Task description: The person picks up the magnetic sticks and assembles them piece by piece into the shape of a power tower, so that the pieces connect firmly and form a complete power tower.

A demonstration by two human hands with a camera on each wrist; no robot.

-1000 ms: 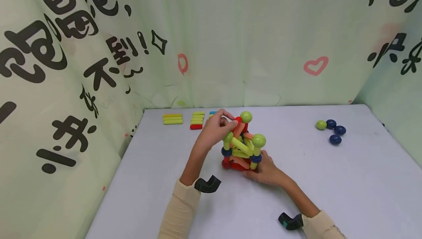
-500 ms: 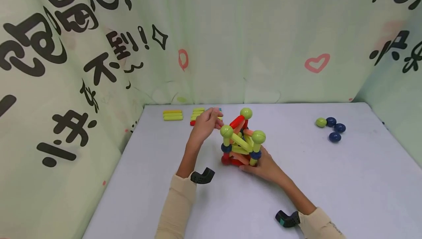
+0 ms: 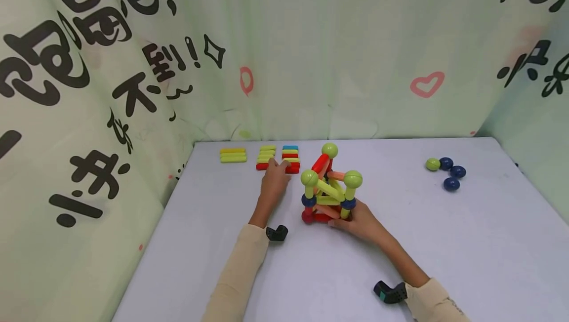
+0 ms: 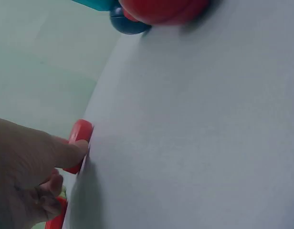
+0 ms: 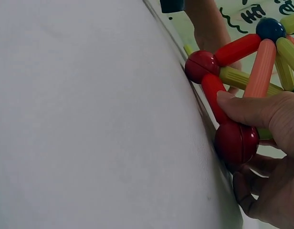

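My left hand (image 3: 274, 183) is at the near end of a column of coloured rods, left of a built structure. In the left wrist view its thumb and a finger pinch a red rod (image 4: 81, 130) lying on the table. My right hand (image 3: 363, 223) grips the lower right corner of the magnetic rod-and-ball structure (image 3: 331, 190), which stands upright with green balls on top and blue balls midway. In the right wrist view the thumb (image 5: 247, 109) lies across a red bottom rod beside a dark red ball (image 5: 236, 142); some fingers are behind it.
Yellow and green rods (image 3: 233, 155) lie at the far left of the table. Another column of rods (image 3: 266, 152) is partly hidden by my left hand. At the far right sit a green ball (image 3: 432, 164) and several dark blue balls (image 3: 451, 184). A curtain (image 3: 355, 65) hangs behind the table.
My left hand has left the structure's top, where a red rod now lies between two green balls, and moved left and down to the rod column. The right hand stays at the base.
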